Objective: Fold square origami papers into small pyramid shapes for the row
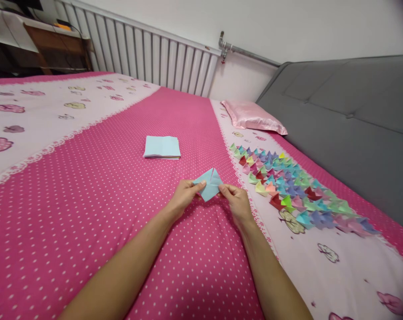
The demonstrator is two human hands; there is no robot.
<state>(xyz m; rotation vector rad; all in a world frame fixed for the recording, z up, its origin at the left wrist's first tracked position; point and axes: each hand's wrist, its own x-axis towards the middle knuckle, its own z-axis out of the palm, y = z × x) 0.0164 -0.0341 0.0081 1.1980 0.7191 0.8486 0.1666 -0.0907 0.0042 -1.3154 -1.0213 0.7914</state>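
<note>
Between my two hands is a light blue sheet of origami paper (210, 187), folded into a diamond shape with a slit running down from its upper point. My left hand (185, 195) pinches its left corner, thumb on top. At the right corner my right hand (235, 200) grips it the same way, thumb over the face. The fingers beneath the paper are mostly hidden. Beyond my hands, a stack of pale blue paper (161, 146) lies on the bed. To the right stand many small folded paper boats (288, 182) in rows of mixed colours.
The bed has a pink polka-dot sheet (114, 186) with white patterned bands. A pink satin pillow (253, 116) lies at the far right, by a grey padded headboard (341, 111). Behind the bed is a white radiator (148, 49); a desk (51, 44) stands far left.
</note>
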